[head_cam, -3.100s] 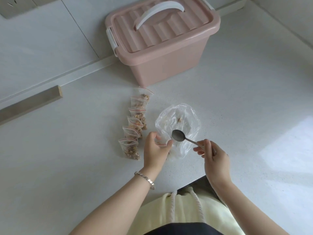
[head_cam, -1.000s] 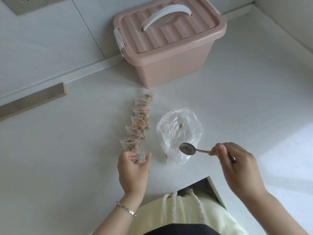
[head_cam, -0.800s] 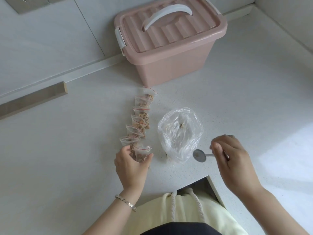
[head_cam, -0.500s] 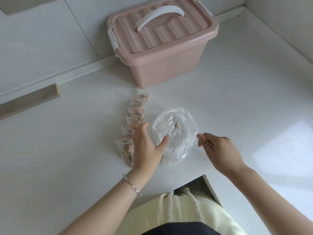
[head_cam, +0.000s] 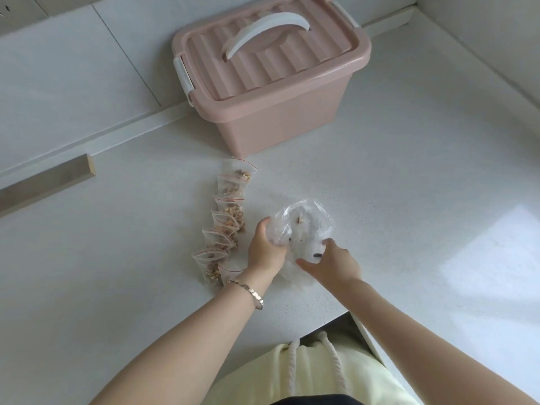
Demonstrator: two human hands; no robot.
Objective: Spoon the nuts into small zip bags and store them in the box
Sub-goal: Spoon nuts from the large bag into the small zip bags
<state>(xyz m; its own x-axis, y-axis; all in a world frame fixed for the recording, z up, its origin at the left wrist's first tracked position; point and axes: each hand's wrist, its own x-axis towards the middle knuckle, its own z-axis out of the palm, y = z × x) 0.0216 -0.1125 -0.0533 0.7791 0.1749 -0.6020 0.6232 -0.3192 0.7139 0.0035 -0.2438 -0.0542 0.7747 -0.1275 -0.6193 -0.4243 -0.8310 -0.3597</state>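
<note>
With the spoon released, the right hand point(head_cam: 333, 266) has joined the left hand point(head_cam: 264, 252) on the crumpled clear plastic bag point(head_cam: 309, 220), nearly emptied. It is gripped by the curled left fingers; whether the right fingers pinch it cannot be told. Left of the fingers, filled small clear zip bags point(head_cam: 225, 223) are lined on the white desk point(head_cam: 409, 200); beyond, the pink lidded plastic box point(head_cam: 263, 83) is shut, so storing is judged next.

Matt pink plastic box point(head_cam: 280, 118), crinkled clear plastic bag point(head_cam: 306, 226), speckled smooth white countertop point(head_cam: 409, 200), shiny metal bracelet point(head_cam: 251, 293).
</note>
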